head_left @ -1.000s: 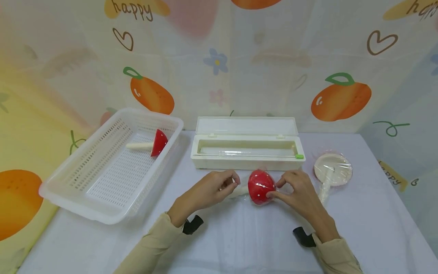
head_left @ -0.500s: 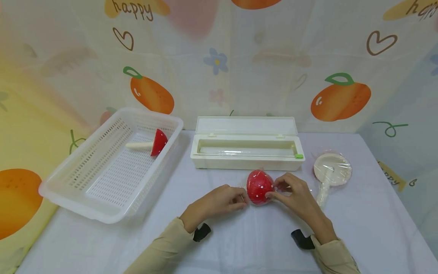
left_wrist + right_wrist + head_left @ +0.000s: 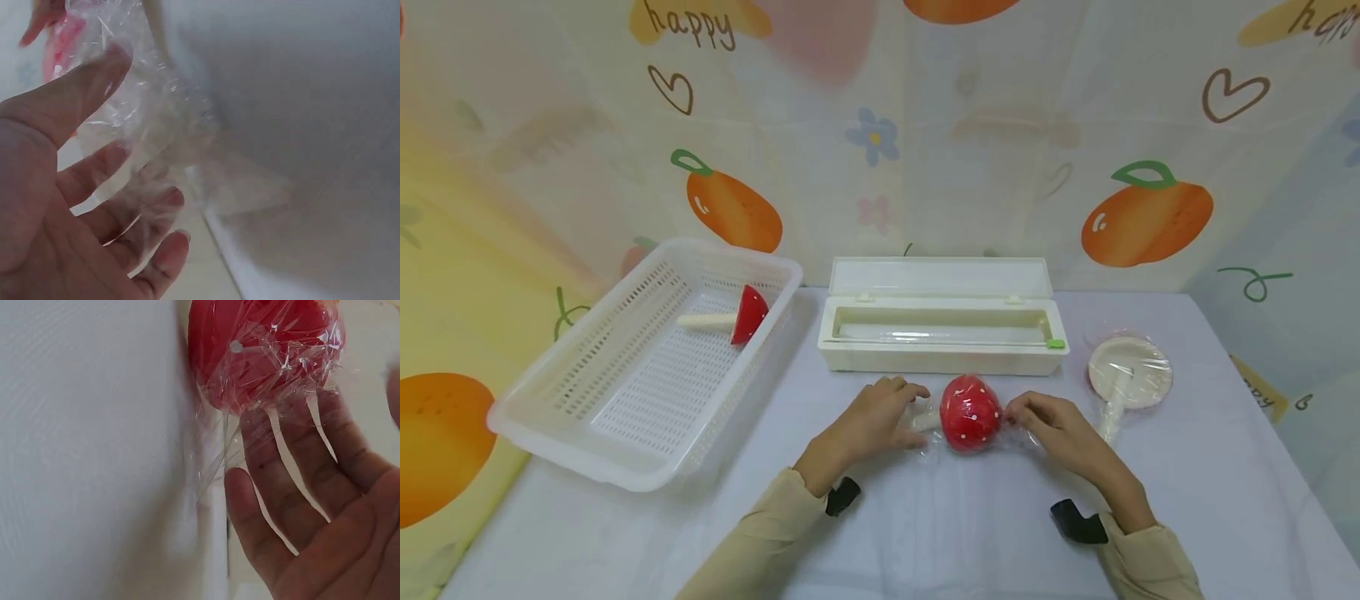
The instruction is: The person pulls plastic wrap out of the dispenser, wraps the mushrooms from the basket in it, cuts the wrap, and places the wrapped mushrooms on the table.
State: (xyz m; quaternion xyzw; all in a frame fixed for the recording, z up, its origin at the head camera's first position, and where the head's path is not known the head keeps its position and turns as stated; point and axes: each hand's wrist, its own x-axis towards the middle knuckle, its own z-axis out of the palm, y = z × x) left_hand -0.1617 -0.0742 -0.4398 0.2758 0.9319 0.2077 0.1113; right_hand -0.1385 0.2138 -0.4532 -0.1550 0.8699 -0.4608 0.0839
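A red toy mushroom [image 3: 970,415] with white dots and a pale stem lies on its side, wrapped in crinkled clear plastic film [image 3: 294,353]. My left hand [image 3: 868,425] is at the stem end, thumb and fingers spread apart around it. In the left wrist view loose film lies against the fingers [image 3: 100,169]. On the cap side is my right hand [image 3: 1063,433]. Its fingers [image 3: 275,469] look fairly straight in the right wrist view, their tips touching the film beside the cap, and the thumb stands apart at the edge.
Behind the hands stands a white film dispenser box [image 3: 943,360], lid up. A white perforated basket [image 3: 580,467] at left holds another red mushroom [image 3: 749,315]. At right lies a film-wrapped pale round piece with a handle [image 3: 1130,369]. A white cloth covers the table [image 3: 955,542].
My left hand has shifted toward the stem and its fingers have spread. The right hand has drawn slightly rightward off the cap, and film shows between it and the cap.
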